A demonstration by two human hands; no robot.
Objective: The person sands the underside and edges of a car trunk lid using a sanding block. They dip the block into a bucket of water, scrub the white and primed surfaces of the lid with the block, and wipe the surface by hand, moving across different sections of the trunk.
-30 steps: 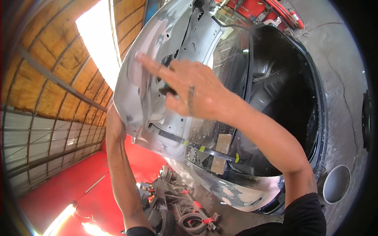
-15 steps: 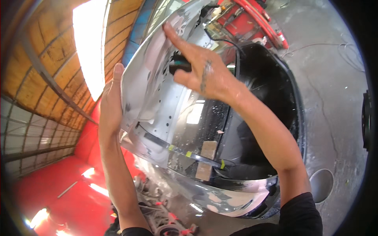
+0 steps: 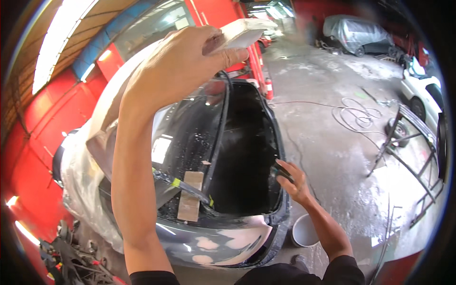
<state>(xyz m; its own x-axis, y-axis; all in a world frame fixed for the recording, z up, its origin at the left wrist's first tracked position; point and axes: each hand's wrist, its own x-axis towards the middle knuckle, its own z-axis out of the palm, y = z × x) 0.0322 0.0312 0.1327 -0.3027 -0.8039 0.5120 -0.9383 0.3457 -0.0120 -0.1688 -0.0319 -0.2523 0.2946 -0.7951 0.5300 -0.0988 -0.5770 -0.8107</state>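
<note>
Pinching raised panel edge [image 3: 247, 34], left hand [image 3: 183, 59]; pinching dark block [image 3: 280, 171] beside trunk rim [image 3: 279, 137], right hand [image 3: 295, 184]; wide floor [image 3: 304, 78] alongside.

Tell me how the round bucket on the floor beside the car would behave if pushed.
The bucket is probably stiff, since its rim holds an even circle. Knocked over, it could well roll, being round. It may slide readily, as the floor shows smooth, shiny patches.

Against the left fingers [image 3: 236, 56] sits a matt lid [image 3: 249, 31], below them glossy glass [image 3: 190, 123] and a matt, wood-like block [image 3: 191, 197], and below-left of the right fingers [image 3: 296, 175] a glossy panel [image 3: 219, 248] with matt patches [image 3: 236, 238].
</note>
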